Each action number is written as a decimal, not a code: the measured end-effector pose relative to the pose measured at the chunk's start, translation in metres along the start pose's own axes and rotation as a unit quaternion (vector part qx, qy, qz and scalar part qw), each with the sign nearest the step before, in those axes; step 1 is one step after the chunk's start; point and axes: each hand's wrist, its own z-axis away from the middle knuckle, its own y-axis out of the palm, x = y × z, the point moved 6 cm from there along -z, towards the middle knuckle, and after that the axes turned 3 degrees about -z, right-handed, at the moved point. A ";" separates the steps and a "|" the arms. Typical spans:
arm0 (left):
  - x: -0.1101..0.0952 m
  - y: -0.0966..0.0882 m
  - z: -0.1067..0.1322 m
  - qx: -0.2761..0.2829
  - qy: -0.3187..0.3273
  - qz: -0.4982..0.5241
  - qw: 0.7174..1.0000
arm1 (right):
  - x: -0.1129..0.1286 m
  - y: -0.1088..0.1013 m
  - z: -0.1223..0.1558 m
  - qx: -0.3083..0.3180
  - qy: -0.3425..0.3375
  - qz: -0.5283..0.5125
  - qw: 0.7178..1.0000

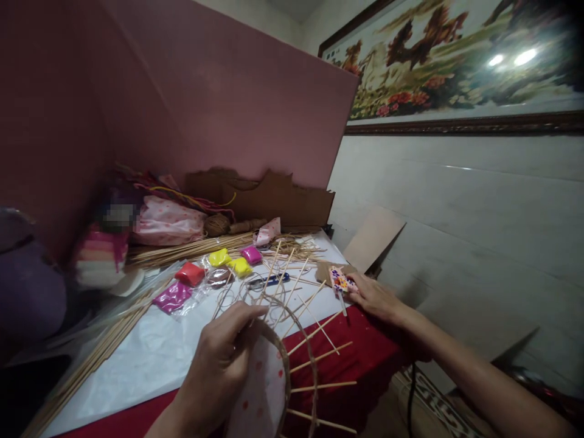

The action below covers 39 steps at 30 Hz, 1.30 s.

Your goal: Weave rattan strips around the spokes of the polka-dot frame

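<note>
My left hand (223, 359) is closed on the rim of a round stick frame (286, 365). Thin wooden sticks radiate from this frame, and a twine-like ring (314, 359) runs across them. White cloth with red dots (260, 383) covers its inside; the lower part is cut off by the picture edge. Over at the table's right edge, my right hand (371, 297) is wrapped round a flower-patterned glue gun (342, 280). A pale stick (342, 304) points down from it. Behind the frame lies a blue-handled cutting tool (269, 280).
Bags of coloured clay (190, 274) lie left of centre. Bundles of sticks (104, 347) run along the left and back of the table. A twine ball (216, 224) and dotted cloth (168, 222) sit behind. A black cable (412, 395) hangs at the right.
</note>
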 end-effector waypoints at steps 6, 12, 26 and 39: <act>0.000 0.000 0.001 0.006 -0.001 0.008 1.000 | 0.034 -0.036 0.000 -0.078 -0.033 0.060 0.995; -0.001 0.001 0.000 0.011 -0.004 0.005 1.000 | 0.168 -0.072 0.041 -0.240 -0.255 -0.050 0.935; 0.000 0.002 0.001 0.009 -0.011 0.013 1.000 | 0.210 -0.050 0.022 -0.254 -0.243 -0.094 0.931; 0.000 0.002 0.002 0.012 -0.010 0.011 1.000 | 0.210 -0.045 0.021 -0.257 -0.235 -0.145 0.926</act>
